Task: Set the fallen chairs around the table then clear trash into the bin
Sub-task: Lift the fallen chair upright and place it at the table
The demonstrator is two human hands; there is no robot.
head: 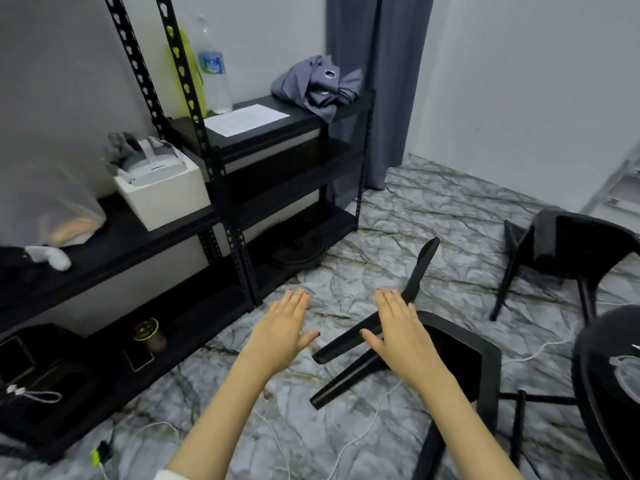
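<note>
Chair-righting step, lift not yet begun: left hand (pixel 280 330) and right hand (pixel 401 336) flat, fingers straight, holding nothing, over the fallen chair (pixel 462 355) on the floor beside the worktop (pixel 595 327); next calls for gripping its frame.

A plain white-walled room, seemingly a makeshift workroom or store; a black metal rack (pixel 242 265) holds a white headset (pixel 152 161) on a box (pixel 166 200), a water bottle (pixel 213 71) and a printed sheet (pixel 246 119); right of the rack hangs a grey curtain (pixel 377 81); before it, white cables (pixel 533 354) trail over marble-patterned flooring (pixel 433 209).
</note>
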